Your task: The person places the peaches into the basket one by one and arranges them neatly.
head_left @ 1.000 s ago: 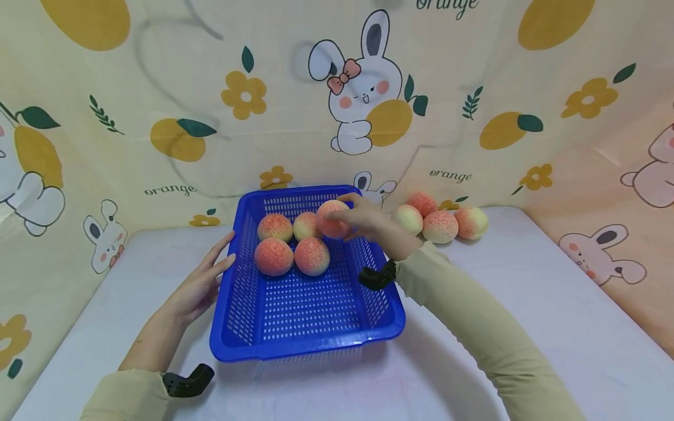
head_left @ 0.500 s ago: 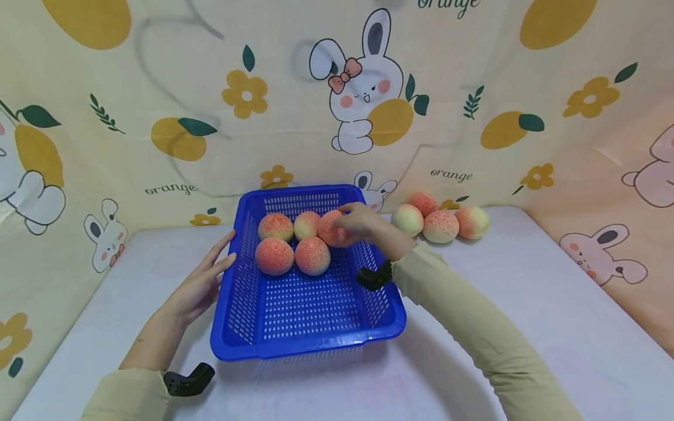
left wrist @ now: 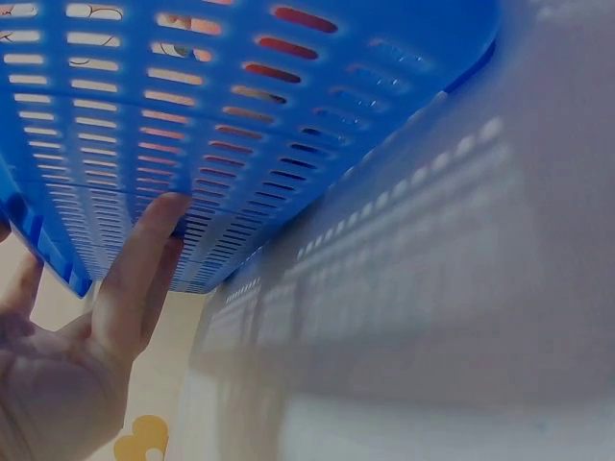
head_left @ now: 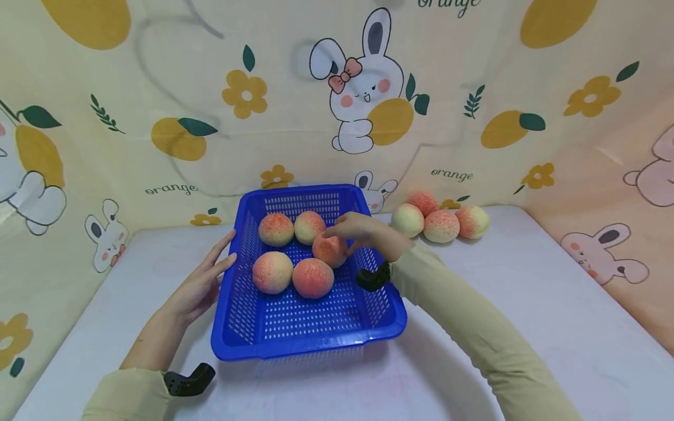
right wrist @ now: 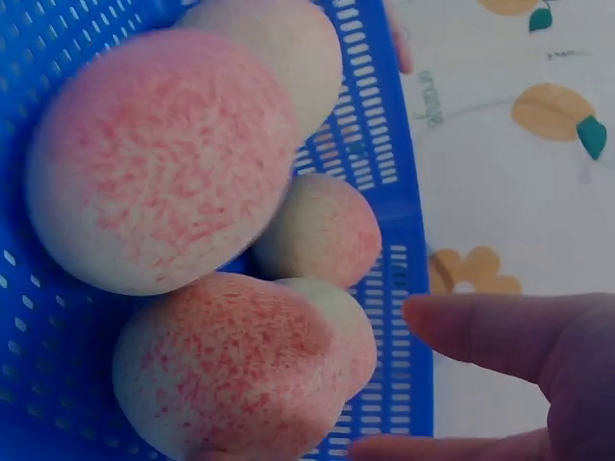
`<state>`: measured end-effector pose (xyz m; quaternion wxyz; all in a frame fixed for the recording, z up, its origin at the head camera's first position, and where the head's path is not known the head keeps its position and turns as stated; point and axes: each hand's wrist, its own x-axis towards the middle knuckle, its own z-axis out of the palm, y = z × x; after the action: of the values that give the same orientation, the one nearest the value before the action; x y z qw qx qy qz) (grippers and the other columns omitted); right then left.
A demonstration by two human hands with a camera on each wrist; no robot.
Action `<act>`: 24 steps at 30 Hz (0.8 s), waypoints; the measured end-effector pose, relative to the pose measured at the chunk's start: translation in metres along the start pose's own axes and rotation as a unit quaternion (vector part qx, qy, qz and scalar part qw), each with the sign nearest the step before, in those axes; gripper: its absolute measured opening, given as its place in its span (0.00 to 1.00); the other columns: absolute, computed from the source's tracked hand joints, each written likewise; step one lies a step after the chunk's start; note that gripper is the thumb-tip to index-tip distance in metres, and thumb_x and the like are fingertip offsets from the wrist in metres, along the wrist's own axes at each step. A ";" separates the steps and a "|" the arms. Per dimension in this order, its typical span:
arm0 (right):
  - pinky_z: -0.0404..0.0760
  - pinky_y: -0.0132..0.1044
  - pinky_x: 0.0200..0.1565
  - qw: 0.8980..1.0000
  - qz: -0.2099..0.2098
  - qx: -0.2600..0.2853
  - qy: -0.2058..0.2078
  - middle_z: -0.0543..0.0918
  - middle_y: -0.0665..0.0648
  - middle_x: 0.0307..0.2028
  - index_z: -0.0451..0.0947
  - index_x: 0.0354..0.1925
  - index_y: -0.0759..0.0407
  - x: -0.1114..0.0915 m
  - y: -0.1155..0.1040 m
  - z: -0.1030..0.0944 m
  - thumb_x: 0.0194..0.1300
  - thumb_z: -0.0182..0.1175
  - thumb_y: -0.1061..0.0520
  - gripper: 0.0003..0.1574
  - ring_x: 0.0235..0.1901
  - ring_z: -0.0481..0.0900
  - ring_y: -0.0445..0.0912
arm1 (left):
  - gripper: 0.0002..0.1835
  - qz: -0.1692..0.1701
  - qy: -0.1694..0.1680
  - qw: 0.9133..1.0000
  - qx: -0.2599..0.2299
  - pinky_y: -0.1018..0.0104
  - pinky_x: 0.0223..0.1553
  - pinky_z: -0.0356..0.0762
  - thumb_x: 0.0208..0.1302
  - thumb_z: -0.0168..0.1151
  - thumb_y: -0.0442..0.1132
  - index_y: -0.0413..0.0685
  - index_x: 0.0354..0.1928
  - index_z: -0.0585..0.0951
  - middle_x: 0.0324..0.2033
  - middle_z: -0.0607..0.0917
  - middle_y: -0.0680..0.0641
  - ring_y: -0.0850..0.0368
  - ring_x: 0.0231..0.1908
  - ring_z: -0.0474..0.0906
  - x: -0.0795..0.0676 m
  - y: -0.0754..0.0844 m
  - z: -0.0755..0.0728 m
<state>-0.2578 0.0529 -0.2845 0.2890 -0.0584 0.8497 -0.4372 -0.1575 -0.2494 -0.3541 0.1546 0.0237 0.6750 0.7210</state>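
Inside a blue perforated basket (head_left: 310, 318) lie several pink-and-yellow peaches. My left hand (head_left: 197, 289) is at the basket's left side, its fingertips right at the rim. In the left wrist view, straight fingers (left wrist: 144, 269) lie against the outer wall. My right hand (head_left: 363, 231) reaches over the right rim, its fingertips overlapping the rightmost peach (head_left: 329, 251). In the right wrist view its thumb and a finger stand apart, with no peach between them. Two peaches sit behind, and a pale peach (head_left: 272, 272) and a redder peach (head_left: 313, 278) sit in front.
Several more peaches (head_left: 441, 226) are grouped on the white table (head_left: 474, 304) behind the right forearm. A printed cloth (head_left: 284, 140) with rabbits and oranges hangs along the back. Each wrist wears a black camera mount (head_left: 189, 380).
My right hand has lowered the rightmost peach and loosened from it. That peach and the two front peaches have shifted toward the basket's near side. The left hand has stayed in place.
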 end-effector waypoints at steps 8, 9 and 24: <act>0.75 0.54 0.57 0.999 -0.016 0.031 0.006 0.55 0.61 0.72 0.52 0.73 0.64 0.000 0.003 -0.004 0.67 0.57 0.56 0.42 0.71 0.56 0.57 | 0.34 -0.002 0.006 1.000 0.004 0.70 0.41 0.81 0.74 0.45 0.52 0.73 0.75 0.41 0.64 0.62 0.43 0.64 0.44 0.82 0.000 -0.001 0.002; 0.75 0.54 0.57 0.999 -0.018 0.035 0.004 0.56 0.61 0.72 0.52 0.73 0.64 -0.001 0.004 -0.005 0.68 0.56 0.56 0.42 0.71 0.56 0.57 | 0.34 -0.002 0.005 1.000 0.004 0.70 0.41 0.81 0.74 0.44 0.52 0.73 0.75 0.41 0.64 0.61 0.43 0.64 0.44 0.82 0.000 -0.001 0.002; 0.67 0.52 0.65 0.981 -0.142 0.117 -0.056 0.62 0.64 0.69 0.59 0.69 0.66 -0.019 0.023 -0.038 0.71 0.52 0.55 0.33 0.67 0.63 0.60 | 0.34 0.006 0.000 1.000 0.007 0.69 0.42 0.81 0.75 0.44 0.51 0.72 0.75 0.41 0.65 0.59 0.42 0.64 0.44 0.82 -0.001 0.000 0.002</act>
<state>-0.2592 0.1002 -0.2766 0.2759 -0.1687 0.7579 -0.5666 -0.1564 -0.2478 -0.3543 0.1501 0.0293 0.6795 0.7175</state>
